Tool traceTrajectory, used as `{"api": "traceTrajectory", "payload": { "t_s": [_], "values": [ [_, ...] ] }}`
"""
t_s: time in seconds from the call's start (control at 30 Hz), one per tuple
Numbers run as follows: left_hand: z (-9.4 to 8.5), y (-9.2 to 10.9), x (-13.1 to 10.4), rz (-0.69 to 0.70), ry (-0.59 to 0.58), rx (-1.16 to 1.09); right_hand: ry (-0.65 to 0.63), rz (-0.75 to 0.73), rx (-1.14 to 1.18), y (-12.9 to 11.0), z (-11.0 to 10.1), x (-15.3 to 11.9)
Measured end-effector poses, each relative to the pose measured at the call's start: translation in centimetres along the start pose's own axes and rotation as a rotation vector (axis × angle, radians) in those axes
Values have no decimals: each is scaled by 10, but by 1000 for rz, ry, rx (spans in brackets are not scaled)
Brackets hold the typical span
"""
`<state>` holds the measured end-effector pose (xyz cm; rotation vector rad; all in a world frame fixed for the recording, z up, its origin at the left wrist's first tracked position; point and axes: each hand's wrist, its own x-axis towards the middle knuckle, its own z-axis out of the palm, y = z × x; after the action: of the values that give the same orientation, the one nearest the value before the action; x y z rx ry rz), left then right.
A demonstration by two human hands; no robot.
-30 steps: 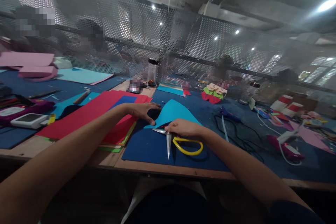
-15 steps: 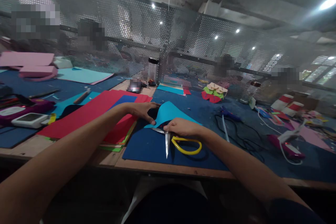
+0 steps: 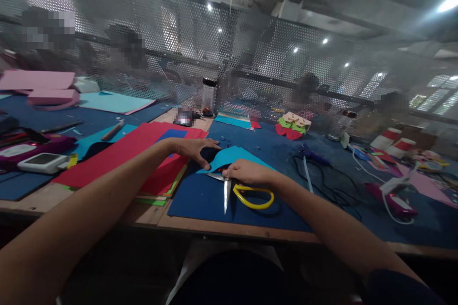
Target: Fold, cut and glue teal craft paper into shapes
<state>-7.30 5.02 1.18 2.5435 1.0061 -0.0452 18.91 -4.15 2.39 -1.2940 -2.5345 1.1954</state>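
Observation:
My right hand (image 3: 246, 171) is closed around a pair of scissors (image 3: 253, 198). One yellow handle loop hangs out below the palm, and a bare metal blade points toward the table's front edge. Under and behind that hand lies a bright blue sheet of paper (image 3: 234, 155), bowed up in the middle; its near edge is partly hidden by my fingers. My left hand (image 3: 198, 151) rests at the sheet's left end, fingers spread, with the thumb touching the paper. Beneath everything is a dark blue mat (image 3: 200, 205).
Red sheets (image 3: 118, 152) are stacked on the left, near a white device (image 3: 42, 162). A lidded jar (image 3: 208, 95) stands by the perforated screen. On the right are a blue glue gun (image 3: 315, 154) with a dark cable, a magenta glue gun (image 3: 395, 202) and paper pieces (image 3: 292, 125).
The raised hump of the blue sheet has sunk lower and flatter. The scissors have shifted very slightly left; both hands are almost where they were.

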Motion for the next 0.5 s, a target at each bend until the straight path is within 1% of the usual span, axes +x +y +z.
{"api": "traceTrajectory", "payload": {
  "t_s": [0.1, 0.33, 0.5],
  "values": [
    [0, -1, 1, -4, 0, 5, -2, -22, -18, 0, 1, 2],
    [2, -3, 1, -14, 3, 18, 0, -1, -23, -6, 1, -1],
    [2, -4, 0, 0, 9, 28, -2, -25, -38, -6, -1, -3]
  ]
}}
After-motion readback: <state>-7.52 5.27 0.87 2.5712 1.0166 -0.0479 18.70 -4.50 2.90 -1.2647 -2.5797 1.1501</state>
